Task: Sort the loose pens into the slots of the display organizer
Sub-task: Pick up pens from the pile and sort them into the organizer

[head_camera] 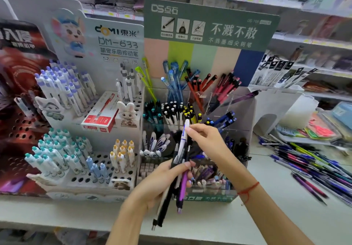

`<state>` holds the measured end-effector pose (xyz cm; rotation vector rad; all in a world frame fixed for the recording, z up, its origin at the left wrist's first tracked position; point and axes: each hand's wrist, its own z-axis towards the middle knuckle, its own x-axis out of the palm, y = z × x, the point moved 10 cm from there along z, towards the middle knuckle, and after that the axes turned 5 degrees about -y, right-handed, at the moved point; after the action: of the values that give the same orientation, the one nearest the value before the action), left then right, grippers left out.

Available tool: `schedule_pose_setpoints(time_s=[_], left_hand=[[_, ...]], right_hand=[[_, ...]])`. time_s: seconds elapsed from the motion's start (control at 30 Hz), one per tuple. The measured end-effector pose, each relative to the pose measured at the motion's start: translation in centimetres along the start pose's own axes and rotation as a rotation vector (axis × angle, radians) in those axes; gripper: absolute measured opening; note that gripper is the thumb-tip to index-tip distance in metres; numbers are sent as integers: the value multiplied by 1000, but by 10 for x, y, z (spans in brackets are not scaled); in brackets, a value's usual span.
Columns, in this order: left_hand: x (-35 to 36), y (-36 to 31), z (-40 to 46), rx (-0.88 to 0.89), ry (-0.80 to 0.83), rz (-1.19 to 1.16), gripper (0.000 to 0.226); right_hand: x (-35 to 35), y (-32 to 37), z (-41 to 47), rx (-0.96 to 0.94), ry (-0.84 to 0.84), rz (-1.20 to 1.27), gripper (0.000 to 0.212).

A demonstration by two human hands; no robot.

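Note:
My left hand [162, 180] grips a bundle of pens [175, 191], black, white and purple, held upright in front of the clear display organizer [245, 115]. My right hand [205, 138] pinches the upper part of a white pen with blue print [183, 138] that sticks up out of the bundle. The organizer's compartments hold blue, red, black, white-capped and yellow-capped pens. A pile of loose pens [312, 166] lies on the shelf to the right.
A white peg-hole pen stand [99, 161] with purple, teal, yellow and blue pens stands left of the organizer, with a red pen box [101, 117] on it. A red display [17, 111] stands at far left. Stationery packets [322, 130] lie at right.

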<state>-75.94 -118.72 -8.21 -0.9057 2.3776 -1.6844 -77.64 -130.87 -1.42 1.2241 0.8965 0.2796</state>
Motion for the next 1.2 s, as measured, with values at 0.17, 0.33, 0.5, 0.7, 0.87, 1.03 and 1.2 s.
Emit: schedule_pose_setpoints(time_s=[0.17,0.33,0.5,0.7,0.87,1.03,1.2], left_hand=[[18,8,9,-64,116,184,19],[-10,15,20,-51,-143,-187,18],[-18,19,20,-10,-283,-631,21],[-18,28,25,-27,-245,-834,35],[-16,20,25,20,-218,-865,34],[-8,11,25,94,-223,-827,28],[10,8,34,79,-197,-828,33]], right_hand=[[-53,-37,-21,154,-297,425,18],[-135,-39,-37,-30,-695,341,12],[-100,-62,-43,-127,-571,-188,9],[-73,-64,-48,-318,-611,-581,30],[-66,-66,-50,-429,-611,-851,28],[-66,-34,-57,-329,-508,-511,19],[-22,-21,-63,-57,-130,-128,6]])
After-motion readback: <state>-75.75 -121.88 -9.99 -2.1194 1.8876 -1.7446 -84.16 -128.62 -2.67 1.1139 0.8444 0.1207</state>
